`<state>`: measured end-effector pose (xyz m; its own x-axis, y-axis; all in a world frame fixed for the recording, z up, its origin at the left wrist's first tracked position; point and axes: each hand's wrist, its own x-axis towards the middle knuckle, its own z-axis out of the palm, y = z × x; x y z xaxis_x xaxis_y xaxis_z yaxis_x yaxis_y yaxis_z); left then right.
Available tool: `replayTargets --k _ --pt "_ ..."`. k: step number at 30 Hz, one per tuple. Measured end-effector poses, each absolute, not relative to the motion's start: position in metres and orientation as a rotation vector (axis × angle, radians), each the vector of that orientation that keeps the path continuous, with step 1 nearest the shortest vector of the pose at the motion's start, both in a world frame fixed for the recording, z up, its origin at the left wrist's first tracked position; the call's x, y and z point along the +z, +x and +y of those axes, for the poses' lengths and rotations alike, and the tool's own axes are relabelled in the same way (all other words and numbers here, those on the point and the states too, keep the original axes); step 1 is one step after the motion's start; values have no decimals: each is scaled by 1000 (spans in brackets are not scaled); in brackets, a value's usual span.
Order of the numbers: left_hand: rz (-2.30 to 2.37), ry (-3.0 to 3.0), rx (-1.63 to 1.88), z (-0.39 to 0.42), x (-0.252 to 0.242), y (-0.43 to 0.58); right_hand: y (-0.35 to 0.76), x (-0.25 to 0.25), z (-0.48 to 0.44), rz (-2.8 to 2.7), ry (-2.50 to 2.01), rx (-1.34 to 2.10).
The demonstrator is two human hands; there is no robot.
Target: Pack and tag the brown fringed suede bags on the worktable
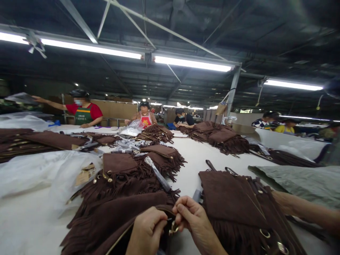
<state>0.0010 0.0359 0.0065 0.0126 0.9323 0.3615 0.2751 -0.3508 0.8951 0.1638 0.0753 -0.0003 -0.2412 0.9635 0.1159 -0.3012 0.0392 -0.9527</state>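
In the head view, the left hand (148, 228) is pinching the edge of a brown fringed bag (124, 212), and the right hand (193, 221) is pinching the same bag beside its gold clasp (174, 228). This bag is lying at the near side of the white table (183, 152), and its mouth is facing the hands. A second bag (233, 202) is resting just to the right, where another person's bare arm (305, 209) is reaching in behind it. On the left, clear plastic (32, 173) is covering a wide part of the table, and a grey-green sheet (292, 180) is spreading on the right. Farther away, a pile (223, 136) of brown bags is standing on the table. Behind, a person in a green apron (85, 115) is stretching one arm to the side, and a person in a red apron (145, 120) is facing the table. Above, long lamps (191, 63) are glowing below pale beams (170, 32) and a dark roof (119, 17).
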Motion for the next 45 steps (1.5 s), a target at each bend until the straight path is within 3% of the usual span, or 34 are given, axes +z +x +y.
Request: replayTargets --k 4,11,37,42,45 --pt "1308 1831 1439 36 5 0 159 -6 76 -1282 -789 1433" --pt "1330 1609 1543 38 0 9 153 -15 76 -1342 -805 1339" --pt "1409 1826 1440 45 -15 6 140 -21 71 -1449 -896 1177" --pt "1334 1988 1253 35 18 -1 154 -6 48 -1789 -862 763" --pt "1338 2180 1096 15 34 -23 169 -22 15 -2154 -773 505"
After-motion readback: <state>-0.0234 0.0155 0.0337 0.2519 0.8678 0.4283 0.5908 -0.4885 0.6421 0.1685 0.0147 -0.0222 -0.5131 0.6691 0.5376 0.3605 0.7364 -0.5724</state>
